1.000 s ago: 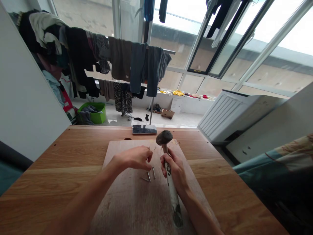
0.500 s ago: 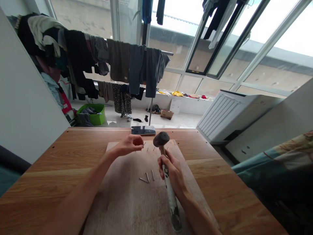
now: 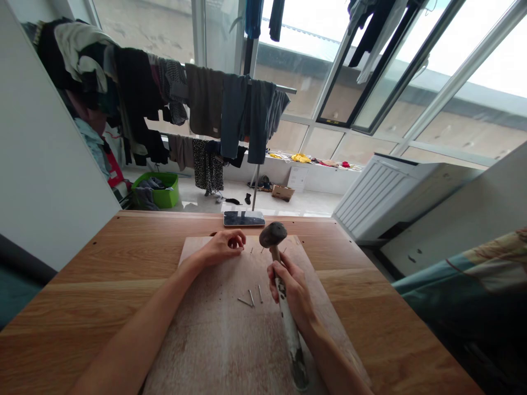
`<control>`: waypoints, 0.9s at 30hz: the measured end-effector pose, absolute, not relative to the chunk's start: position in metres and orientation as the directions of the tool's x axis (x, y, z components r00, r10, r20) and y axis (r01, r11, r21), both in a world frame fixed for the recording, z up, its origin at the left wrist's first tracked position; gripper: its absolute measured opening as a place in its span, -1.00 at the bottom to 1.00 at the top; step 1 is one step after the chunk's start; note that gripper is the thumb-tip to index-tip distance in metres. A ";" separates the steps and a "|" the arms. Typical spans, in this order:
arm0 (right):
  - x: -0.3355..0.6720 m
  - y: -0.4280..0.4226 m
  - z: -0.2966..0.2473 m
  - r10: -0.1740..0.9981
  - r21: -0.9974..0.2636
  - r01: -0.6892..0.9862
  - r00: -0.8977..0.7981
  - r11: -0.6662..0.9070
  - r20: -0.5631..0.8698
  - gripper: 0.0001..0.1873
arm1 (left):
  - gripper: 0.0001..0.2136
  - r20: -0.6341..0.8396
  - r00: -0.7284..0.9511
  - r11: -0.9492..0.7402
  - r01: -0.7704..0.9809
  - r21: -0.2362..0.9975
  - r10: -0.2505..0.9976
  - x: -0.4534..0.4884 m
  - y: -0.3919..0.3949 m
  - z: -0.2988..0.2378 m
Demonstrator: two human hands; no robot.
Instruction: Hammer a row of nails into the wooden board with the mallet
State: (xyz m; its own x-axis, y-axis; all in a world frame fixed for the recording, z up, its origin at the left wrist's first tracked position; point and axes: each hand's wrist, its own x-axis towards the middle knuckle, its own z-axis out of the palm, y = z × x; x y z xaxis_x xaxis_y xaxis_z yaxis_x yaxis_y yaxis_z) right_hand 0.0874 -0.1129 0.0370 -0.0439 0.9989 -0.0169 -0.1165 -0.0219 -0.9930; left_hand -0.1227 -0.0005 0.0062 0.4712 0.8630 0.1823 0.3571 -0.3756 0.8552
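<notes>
The left hand (image 3: 226,245) was curled above the far part of a flat, pale reddish-brown wooden board (image 3: 197,340), its thumb and forefinger tips close together; whether they pinched a nail could not be told. The right hand (image 3: 291,280) was clenched round the shaft of a dark, blunt-headed hammer with a long pale handle (image 3: 290,329), the head raised just beyond the fingers. Just right of the left fingertips, slender metal nails (image 3: 252,250) appeared to stand upright on the board, well within the hammer's reach.

Careful work here called for a light pinch low on any nail, its shaft square to the wood, and for the left fingertips to be kept clear of the hammer's head. A hold farther down the handle would probably have given a fuller swing; the high grip favoured short, controlled taps.

Nearer the wearer than the left fingers lay three loose, straight silver nails (image 3: 260,294), smooth and prone to roll. The board looked dull and scuffed, the handle blotched with dark patches, the head rounded. Beneath, the orange-brown wood-grain table (image 3: 370,307) looked smoother.
</notes>
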 end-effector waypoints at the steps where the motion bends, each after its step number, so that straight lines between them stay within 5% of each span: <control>1: 0.087 -0.113 0.037 0.999 -0.993 -0.115 -0.047 -0.023 -0.017 -0.69 | -0.88 0.180 0.474 -0.376 0.362 0.853 0.862 -0.123 -0.001 0.007; 19: 0.078 -0.112 0.029 0.977 -0.991 -0.135 -0.212 -0.009 0.020 -0.62 | -0.77 0.094 0.488 -0.271 0.307 0.912 0.868 -0.128 -0.002 0.010; 27: 0.075 -0.108 0.025 0.956 -0.997 -0.076 -0.292 -0.018 0.005 -0.54 | -0.63 0.181 0.496 -0.350 0.272 0.897 0.849 -0.128 0.000 0.008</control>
State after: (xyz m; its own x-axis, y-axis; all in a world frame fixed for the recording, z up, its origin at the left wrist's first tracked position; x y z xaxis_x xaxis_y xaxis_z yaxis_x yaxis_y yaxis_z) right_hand 0.0747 -0.1079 0.0254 -0.2924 0.9563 0.0047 -0.0761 -0.0184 -0.9969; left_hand -0.1277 -0.0001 0.0076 0.4963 0.8491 0.1806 0.2720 -0.3496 0.8965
